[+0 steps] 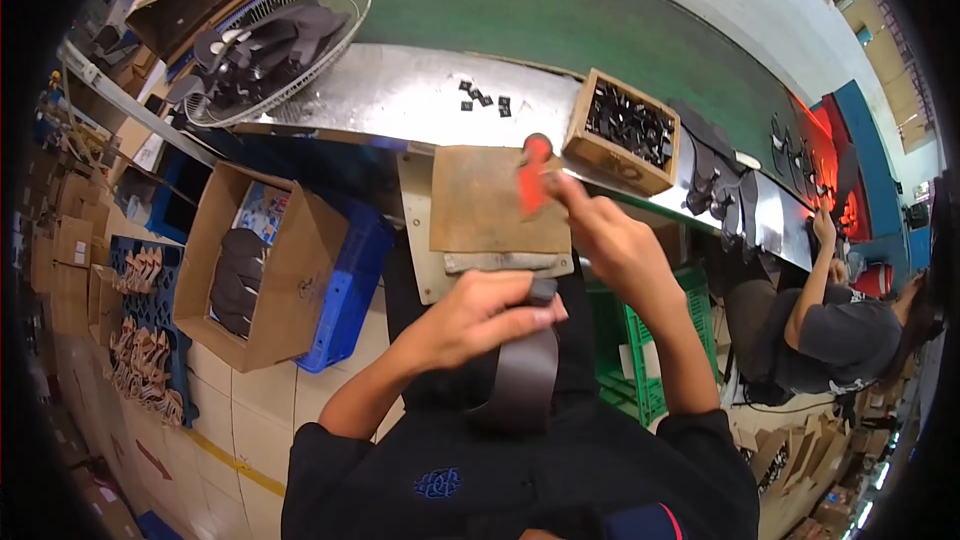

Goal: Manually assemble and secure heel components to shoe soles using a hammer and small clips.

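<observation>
Table (400,70) first, as I read the work from my end: on its left end a wire basket (362,10) holds a heap of dark parts, and more soles (706,162) lie toward its right end, though I can't tell which of them are finished. A wooden box (600,153) of small black parts (630,125) sits at the near edge, so I judge plenty is left; one dark piece (525,375) is in hand, seemingly partway through. It is off the table, beyond the near edge, on the body side of the tan pad (480,200). My left hand (475,318) is clenched on it: thumb nearer the shirt (510,460), fingers opposite, the blocky end showing at the fingertips, the flat strip hanging below the thumb. Whether that end has been struck, I can't tell. My right hand (615,240) grips a hammer (533,190), blurred, over the pad's right side, apart from the piece. Smallest, several black tabs (486,100) lie loose between the table's far and near edges, apparently unused.
</observation>
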A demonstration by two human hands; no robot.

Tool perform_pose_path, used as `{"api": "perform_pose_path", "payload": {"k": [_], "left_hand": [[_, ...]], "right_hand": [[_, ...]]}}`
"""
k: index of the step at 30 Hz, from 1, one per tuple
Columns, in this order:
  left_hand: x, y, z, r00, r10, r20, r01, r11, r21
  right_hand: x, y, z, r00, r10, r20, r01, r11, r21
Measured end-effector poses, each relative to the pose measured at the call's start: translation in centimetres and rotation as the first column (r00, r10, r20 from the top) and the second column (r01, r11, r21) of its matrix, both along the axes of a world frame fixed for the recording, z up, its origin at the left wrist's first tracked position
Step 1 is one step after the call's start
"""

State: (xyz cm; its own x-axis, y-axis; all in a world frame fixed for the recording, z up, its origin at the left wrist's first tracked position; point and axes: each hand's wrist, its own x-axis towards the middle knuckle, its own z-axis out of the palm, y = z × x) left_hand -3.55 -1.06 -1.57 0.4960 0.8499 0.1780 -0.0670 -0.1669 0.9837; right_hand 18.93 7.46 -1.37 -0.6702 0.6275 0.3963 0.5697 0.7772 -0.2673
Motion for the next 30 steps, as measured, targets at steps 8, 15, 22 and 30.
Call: {"api": "perform_pose_path", "payload": {"k": [8,15,22,30], "left_hand": [[1.8,-4.3,1.6,0.927,-0.103,0.360,0.276,0.837,-0.472],[3.1,-4.9,2.0,0.901,-0.110,0.420,0.363,0.722,-0.589],[3.8,-6.1,2.3,0.880,-0.163,0.447,0.441,0.630,-0.640],[4.6,-6.3,1.3,0.840,-0.194,0.506,0.516,0.573,-0.637]], "right_hand": [[-0.7,-1.4,-0.5,0.902,0.246,-0.355,-0.399,0.787,-0.471],[-2.0,-9.2,-0.1,0.543,-0.394,-0.741,-0.727,0.221,-0.650],[-0.8,-10.7,0.6,0.444,-0.491,-0.750,-0.817,0.121,-0.563],[-0.1,-11.3,0.1,0.412,-0.485,-0.771,-0.847,0.108,-0.520]]}}
